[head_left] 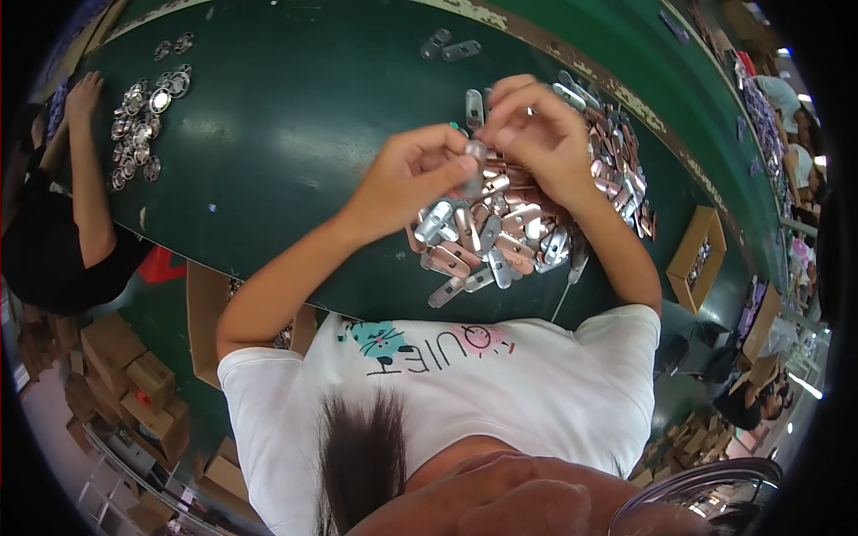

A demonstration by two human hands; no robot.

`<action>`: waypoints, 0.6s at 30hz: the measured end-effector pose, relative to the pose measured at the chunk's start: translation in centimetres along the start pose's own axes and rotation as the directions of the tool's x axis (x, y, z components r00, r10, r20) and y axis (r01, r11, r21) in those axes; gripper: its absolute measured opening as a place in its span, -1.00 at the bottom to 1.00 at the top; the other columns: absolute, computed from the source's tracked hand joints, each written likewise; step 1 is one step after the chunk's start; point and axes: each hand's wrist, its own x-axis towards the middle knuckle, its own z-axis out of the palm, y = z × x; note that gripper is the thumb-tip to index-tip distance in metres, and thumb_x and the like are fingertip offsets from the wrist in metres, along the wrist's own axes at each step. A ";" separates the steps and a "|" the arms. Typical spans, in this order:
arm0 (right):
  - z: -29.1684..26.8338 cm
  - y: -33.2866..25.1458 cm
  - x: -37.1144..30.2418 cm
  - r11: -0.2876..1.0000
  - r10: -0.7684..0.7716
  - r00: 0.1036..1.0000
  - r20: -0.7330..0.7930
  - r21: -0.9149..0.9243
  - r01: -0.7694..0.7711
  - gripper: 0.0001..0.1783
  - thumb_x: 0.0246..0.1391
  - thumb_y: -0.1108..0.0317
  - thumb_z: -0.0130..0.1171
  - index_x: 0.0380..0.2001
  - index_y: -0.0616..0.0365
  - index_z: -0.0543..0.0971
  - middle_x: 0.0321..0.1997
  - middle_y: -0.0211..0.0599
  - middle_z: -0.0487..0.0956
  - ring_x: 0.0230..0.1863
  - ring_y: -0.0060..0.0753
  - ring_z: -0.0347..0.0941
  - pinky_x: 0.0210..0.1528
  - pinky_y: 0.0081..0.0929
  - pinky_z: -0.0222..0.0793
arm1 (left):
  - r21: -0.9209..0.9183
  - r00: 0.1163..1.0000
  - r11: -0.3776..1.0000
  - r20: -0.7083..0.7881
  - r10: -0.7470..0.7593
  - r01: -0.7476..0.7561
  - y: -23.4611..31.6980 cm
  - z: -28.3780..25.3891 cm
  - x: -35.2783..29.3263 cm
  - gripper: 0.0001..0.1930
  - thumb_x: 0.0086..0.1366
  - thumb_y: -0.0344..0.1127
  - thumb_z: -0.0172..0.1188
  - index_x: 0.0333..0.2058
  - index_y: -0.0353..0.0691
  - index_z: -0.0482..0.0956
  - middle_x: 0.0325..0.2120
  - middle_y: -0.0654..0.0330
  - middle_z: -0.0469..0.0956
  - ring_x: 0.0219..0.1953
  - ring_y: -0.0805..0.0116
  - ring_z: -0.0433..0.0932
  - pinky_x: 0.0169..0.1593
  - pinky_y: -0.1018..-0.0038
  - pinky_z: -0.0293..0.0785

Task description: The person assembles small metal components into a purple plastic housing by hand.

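My left hand (416, 174) and my right hand (536, 134) meet above a dark green table (295, 134). Between their fingertips they pinch one small oblong silver metal piece (475, 171), held upright. Directly under and to the right of my hands lies a heap of similar oblong metal pieces (518, 232), some silver and some copper-pink. Both of my forearms reach in from my white T-shirt at the table's near edge.
Two loose oblong pieces (451, 46) lie farther out on the table. At the left, another person's hand (85, 89) rests beside a cluster of round silver parts (143, 116). An open cardboard box (697, 259) stands on the right, and stacked boxes (134, 375) lie lower left.
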 end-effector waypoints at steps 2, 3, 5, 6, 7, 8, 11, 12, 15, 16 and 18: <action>-1.4 -0.2 1.7 0.995 0.081 0.977 -0.199 0.076 -0.068 -0.77 0.09 0.50 0.13 -0.15 0.25 0.47 -0.19 -0.33 0.49 -0.29 -0.55 0.50 -0.11 -0.57 0.43 | 0.110 0.999 0.993 -0.025 0.040 -0.037 -1.0 -0.2 -0.4 -0.88 0.31 -0.38 0.11 -0.27 -0.33 0.48 -0.35 0.26 0.53 -0.36 0.62 0.51 -0.28 0.65 0.47; -2.3 -0.2 3.1 0.997 0.011 0.967 -0.255 -0.068 -0.029 -0.76 0.14 0.46 0.07 -0.11 0.26 0.45 -0.16 -0.29 0.44 -0.23 -0.51 0.47 -0.11 -0.50 0.43 | 0.213 0.999 0.976 -0.020 0.047 -0.042 -1.1 0.0 -0.4 -0.88 0.31 -0.40 0.10 -0.27 -0.35 0.48 -0.34 0.26 0.52 -0.34 0.62 0.51 -0.27 0.65 0.48; -3.8 0.7 7.8 0.876 -0.188 0.966 -0.180 -0.476 0.082 -0.69 0.13 0.44 0.11 -0.04 0.23 0.46 -0.18 -0.33 0.49 -0.23 -0.57 0.46 -0.16 -0.57 0.41 | 0.238 1.000 0.971 -0.022 0.018 -0.012 -0.9 0.4 -0.5 -0.88 0.30 -0.42 0.12 -0.29 -0.38 0.48 -0.39 0.28 0.52 -0.36 0.66 0.51 -0.32 0.66 0.46; -4.6 1.3 10.5 0.779 -0.248 0.962 -0.111 -0.613 0.130 -0.67 0.11 0.39 0.16 -0.03 0.20 0.48 -0.19 -0.32 0.53 -0.23 -0.56 0.48 -0.19 -0.55 0.42 | 0.202 1.000 0.979 -0.013 -0.025 0.028 -0.6 0.5 -0.5 -0.89 0.29 -0.43 0.13 -0.29 -0.38 0.48 -0.41 0.29 0.52 -0.38 0.67 0.50 -0.33 0.67 0.45; -5.1 1.8 13.3 0.660 -0.299 0.954 -0.035 -0.729 0.181 -0.64 0.09 0.34 0.20 -0.03 0.16 0.50 -0.20 -0.31 0.57 -0.24 -0.56 0.50 -0.21 -0.54 0.44 | 0.270 1.000 0.963 0.002 0.000 -0.001 -1.0 0.3 -0.4 -0.89 0.28 -0.44 0.13 -0.30 -0.39 0.48 -0.44 0.31 0.52 -0.39 0.68 0.50 -0.34 0.68 0.43; -4.4 1.8 15.9 0.664 -0.275 0.961 -0.036 -0.730 0.163 -0.66 0.10 0.29 0.14 -0.06 0.18 0.51 -0.12 -0.13 0.54 -0.05 -0.28 0.41 0.00 -0.28 0.27 | 0.269 1.000 0.963 -0.010 -0.001 0.003 -0.8 0.3 -0.5 -0.89 0.28 -0.45 0.12 -0.30 -0.39 0.48 -0.44 0.31 0.52 -0.40 0.68 0.50 -0.34 0.69 0.43; -3.1 6.2 25.8 0.395 -0.392 0.919 0.048 -0.893 0.215 -0.57 0.14 0.27 0.01 0.06 0.19 0.40 0.09 0.16 0.41 0.18 0.11 0.26 0.24 -0.09 0.12 | 0.175 0.996 0.984 -0.079 0.038 -0.023 -0.7 0.8 -0.4 -0.89 0.29 -0.44 0.11 -0.30 -0.39 0.49 -0.44 0.30 0.53 -0.41 0.68 0.50 -0.35 0.69 0.44; -4.9 9.3 30.0 0.305 -0.438 0.895 0.083 -0.923 0.236 -0.52 0.16 0.25 -0.04 0.14 0.15 0.32 0.16 0.21 0.32 0.21 0.19 0.21 0.26 -0.03 0.09 | 0.099 0.994 0.995 -0.103 0.027 -0.017 -0.5 1.4 0.0 -0.89 0.29 -0.43 0.11 -0.30 -0.39 0.50 -0.44 0.30 0.54 -0.40 0.68 0.50 -0.35 0.69 0.44; -1.1 12.5 35.0 0.322 -0.384 0.921 0.071 -0.924 0.205 -0.44 0.18 0.22 -0.10 0.24 0.10 0.20 0.27 0.27 0.16 0.27 0.33 0.10 0.29 0.11 0.01 | 0.039 0.978 0.998 -0.201 0.050 -0.043 -0.8 0.4 0.0 -0.89 0.30 -0.41 0.08 -0.31 -0.35 0.51 -0.42 0.32 0.55 -0.39 0.69 0.49 -0.37 0.68 0.46; 1.1 12.4 35.8 0.405 -0.264 0.964 0.010 -0.906 0.120 -0.42 0.18 0.20 -0.12 0.26 0.07 0.16 0.31 0.28 0.09 0.29 0.38 0.04 0.30 0.18 -0.04 | 0.014 0.964 1.000 -0.265 0.012 -0.009 -0.5 0.2 -0.2 -0.89 0.30 -0.41 0.08 -0.31 -0.34 0.51 -0.44 0.31 0.55 -0.42 0.67 0.50 -0.39 0.68 0.47; -3.8 16.6 37.7 0.316 -0.279 0.960 0.028 -0.941 0.119 -0.37 0.16 0.19 -0.11 0.29 0.03 0.12 0.36 0.29 -0.03 0.33 0.46 -0.07 0.30 0.31 -0.15 | -0.031 0.978 0.999 -0.208 0.008 -0.015 -0.7 0.7 0.8 -0.88 0.30 -0.40 0.09 -0.31 -0.35 0.52 -0.46 0.29 0.56 -0.45 0.65 0.51 -0.41 0.68 0.46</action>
